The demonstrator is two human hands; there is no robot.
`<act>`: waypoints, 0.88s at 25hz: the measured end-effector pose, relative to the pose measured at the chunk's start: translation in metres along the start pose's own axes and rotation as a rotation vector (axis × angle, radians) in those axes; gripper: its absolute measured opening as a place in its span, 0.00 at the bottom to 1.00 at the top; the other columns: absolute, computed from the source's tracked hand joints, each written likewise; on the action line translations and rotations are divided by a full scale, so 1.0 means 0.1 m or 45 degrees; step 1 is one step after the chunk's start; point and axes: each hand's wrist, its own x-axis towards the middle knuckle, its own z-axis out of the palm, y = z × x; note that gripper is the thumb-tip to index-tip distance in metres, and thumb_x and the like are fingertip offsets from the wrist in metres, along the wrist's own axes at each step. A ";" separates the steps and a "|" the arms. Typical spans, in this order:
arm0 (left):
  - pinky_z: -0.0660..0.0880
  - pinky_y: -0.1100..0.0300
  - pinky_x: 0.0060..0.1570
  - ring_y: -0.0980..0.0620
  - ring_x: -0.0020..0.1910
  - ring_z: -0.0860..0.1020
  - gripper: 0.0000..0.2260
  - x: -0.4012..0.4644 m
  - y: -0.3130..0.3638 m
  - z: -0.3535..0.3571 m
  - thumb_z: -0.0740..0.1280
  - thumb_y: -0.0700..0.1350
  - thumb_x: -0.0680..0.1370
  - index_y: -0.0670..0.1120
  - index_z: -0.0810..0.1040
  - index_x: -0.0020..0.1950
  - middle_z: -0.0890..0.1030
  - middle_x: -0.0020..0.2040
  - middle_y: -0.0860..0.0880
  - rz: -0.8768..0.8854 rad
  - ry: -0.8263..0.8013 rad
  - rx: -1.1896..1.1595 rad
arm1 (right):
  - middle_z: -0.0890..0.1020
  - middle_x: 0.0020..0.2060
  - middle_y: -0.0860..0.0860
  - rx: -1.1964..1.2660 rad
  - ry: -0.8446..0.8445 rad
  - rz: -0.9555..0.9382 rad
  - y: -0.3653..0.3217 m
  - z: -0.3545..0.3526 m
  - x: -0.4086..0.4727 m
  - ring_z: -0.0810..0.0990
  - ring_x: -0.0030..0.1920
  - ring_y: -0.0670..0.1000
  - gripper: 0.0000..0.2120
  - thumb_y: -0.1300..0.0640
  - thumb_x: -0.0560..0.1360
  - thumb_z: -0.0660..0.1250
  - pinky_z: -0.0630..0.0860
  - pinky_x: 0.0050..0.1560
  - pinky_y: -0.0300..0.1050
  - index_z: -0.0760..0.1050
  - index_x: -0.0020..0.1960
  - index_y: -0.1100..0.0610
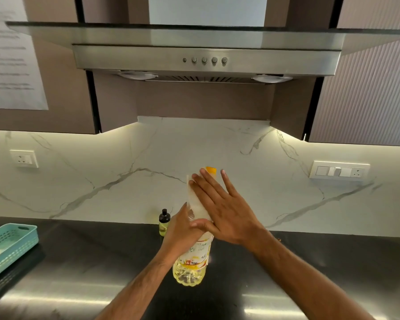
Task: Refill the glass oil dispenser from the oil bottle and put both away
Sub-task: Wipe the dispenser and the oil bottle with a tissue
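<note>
A clear plastic oil bottle (191,269) with yellow oil, a white label and a yellow cap stands upright on the dark counter (79,262) at the centre. My left hand (179,229) grips its upper body from the left. My right hand (219,206) lies flat with straight fingers against a white paper tissue (196,206) wrapped on the bottle's neck. Only the cap's top edge shows above my fingers. A small glass oil dispenser (164,224) with a black top and some yellow oil stands just behind, left of the bottle, near the backsplash.
A teal plastic basket (7,245) sits at the counter's left edge. A steel chimney hood (206,58) hangs overhead between brown wall cabinets. The marble backsplash carries a socket (24,158) on the left and a switch plate (339,170) on the right.
</note>
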 end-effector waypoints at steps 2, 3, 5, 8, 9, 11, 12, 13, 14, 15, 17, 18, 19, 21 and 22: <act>0.77 0.67 0.41 0.59 0.46 0.83 0.25 0.00 0.02 -0.01 0.71 0.67 0.67 0.58 0.72 0.59 0.83 0.48 0.60 -0.009 0.063 0.068 | 0.71 0.75 0.56 -0.105 -0.032 -0.060 0.04 -0.06 0.13 0.60 0.80 0.59 0.40 0.29 0.80 0.45 0.44 0.80 0.63 0.66 0.77 0.58; 0.75 0.68 0.41 0.58 0.46 0.82 0.26 0.00 0.02 -0.02 0.71 0.67 0.67 0.57 0.72 0.60 0.82 0.47 0.61 0.008 0.098 0.151 | 0.77 0.69 0.56 -0.134 -0.040 -0.078 0.04 -0.07 0.17 0.67 0.76 0.60 0.40 0.29 0.80 0.44 0.45 0.80 0.63 0.72 0.73 0.58; 0.70 0.71 0.40 0.57 0.46 0.80 0.24 0.00 0.03 -0.04 0.72 0.63 0.71 0.54 0.73 0.61 0.79 0.45 0.60 0.063 0.174 0.318 | 0.80 0.62 0.55 -0.128 -0.059 -0.094 0.01 -0.08 0.22 0.74 0.68 0.59 0.40 0.29 0.80 0.42 0.45 0.80 0.62 0.76 0.68 0.58; 0.71 0.66 0.42 0.56 0.47 0.80 0.25 0.04 0.01 -0.11 0.75 0.59 0.70 0.50 0.74 0.63 0.79 0.48 0.58 0.123 0.223 0.383 | 0.76 0.69 0.57 -0.068 -0.039 -0.201 -0.04 -0.01 0.15 0.68 0.74 0.59 0.39 0.31 0.81 0.45 0.45 0.81 0.61 0.71 0.73 0.58; 0.71 0.65 0.42 0.57 0.47 0.79 0.26 0.07 0.00 -0.13 0.75 0.59 0.69 0.50 0.74 0.62 0.79 0.48 0.58 0.120 0.213 0.344 | 0.72 0.73 0.57 -0.042 -0.031 -0.249 -0.05 0.01 0.09 0.63 0.78 0.59 0.38 0.31 0.81 0.46 0.46 0.81 0.61 0.68 0.76 0.58; 0.71 0.68 0.41 0.58 0.47 0.80 0.23 0.11 -0.01 -0.14 0.73 0.58 0.72 0.50 0.75 0.62 0.79 0.47 0.59 0.129 0.210 0.240 | 0.61 0.80 0.55 0.038 0.001 -0.246 -0.10 0.07 -0.06 0.52 0.82 0.56 0.39 0.32 0.81 0.44 0.47 0.81 0.61 0.59 0.81 0.58; 0.71 0.69 0.40 0.59 0.47 0.80 0.20 0.12 -0.01 -0.12 0.73 0.56 0.74 0.51 0.75 0.62 0.79 0.46 0.60 0.141 0.223 0.205 | 0.55 0.82 0.55 0.103 0.027 -0.173 -0.15 0.10 -0.13 0.48 0.82 0.55 0.39 0.32 0.81 0.42 0.47 0.80 0.62 0.54 0.82 0.59; 0.72 0.70 0.39 0.59 0.46 0.81 0.17 0.14 -0.01 -0.11 0.72 0.55 0.76 0.52 0.75 0.62 0.80 0.46 0.60 0.157 0.237 0.188 | 0.50 0.83 0.55 0.189 0.061 -0.066 -0.24 0.11 -0.18 0.45 0.82 0.54 0.40 0.33 0.81 0.41 0.47 0.80 0.62 0.50 0.83 0.59; 0.72 0.71 0.38 0.60 0.46 0.81 0.15 0.16 0.00 -0.09 0.71 0.55 0.77 0.53 0.75 0.61 0.81 0.46 0.59 0.172 0.251 0.183 | 0.45 0.83 0.55 0.302 0.095 0.060 -0.34 0.13 -0.22 0.43 0.82 0.55 0.40 0.33 0.81 0.40 0.45 0.80 0.61 0.46 0.83 0.60; 0.72 0.71 0.37 0.60 0.45 0.81 0.14 0.17 0.01 -0.07 0.70 0.56 0.77 0.53 0.75 0.59 0.81 0.46 0.59 0.168 0.268 0.185 | 0.41 0.82 0.56 0.442 0.131 0.196 -0.46 0.14 -0.23 0.41 0.82 0.56 0.41 0.33 0.81 0.41 0.42 0.81 0.60 0.42 0.82 0.60; 0.73 0.71 0.36 0.59 0.44 0.82 0.15 0.17 0.01 -0.02 0.69 0.58 0.77 0.52 0.75 0.57 0.82 0.46 0.58 0.144 0.312 0.182 | 0.34 0.81 0.54 0.811 0.221 0.460 -0.64 0.17 -0.20 0.37 0.82 0.55 0.41 0.33 0.81 0.44 0.37 0.81 0.56 0.33 0.81 0.57; 0.74 0.71 0.37 0.59 0.45 0.82 0.16 0.17 0.01 0.00 0.68 0.60 0.76 0.52 0.75 0.57 0.82 0.46 0.58 0.147 0.323 0.179 | 0.32 0.80 0.50 1.043 0.242 0.570 -0.69 0.18 -0.15 0.35 0.81 0.52 0.41 0.33 0.81 0.46 0.37 0.81 0.56 0.30 0.81 0.52; 0.74 0.71 0.39 0.59 0.46 0.83 0.17 0.16 0.02 0.01 0.67 0.62 0.75 0.53 0.75 0.57 0.82 0.46 0.58 0.147 0.321 0.171 | 0.34 0.81 0.46 1.300 0.247 0.670 -0.69 0.17 -0.09 0.37 0.81 0.49 0.41 0.31 0.80 0.48 0.39 0.81 0.57 0.29 0.80 0.45; 0.77 0.70 0.44 0.62 0.47 0.83 0.20 0.13 0.07 0.00 0.69 0.66 0.72 0.56 0.75 0.58 0.83 0.47 0.60 0.123 0.275 0.074 | 0.52 0.82 0.45 1.823 0.258 0.844 -0.53 0.07 0.07 0.55 0.81 0.53 0.40 0.23 0.74 0.53 0.58 0.79 0.62 0.42 0.79 0.34; 0.79 0.67 0.46 0.63 0.48 0.83 0.22 0.14 0.09 -0.01 0.70 0.67 0.70 0.58 0.75 0.59 0.84 0.48 0.60 0.101 0.230 0.002 | 0.64 0.77 0.47 2.005 0.254 0.895 -0.41 0.04 0.13 0.69 0.76 0.53 0.40 0.20 0.70 0.55 0.70 0.73 0.60 0.52 0.77 0.35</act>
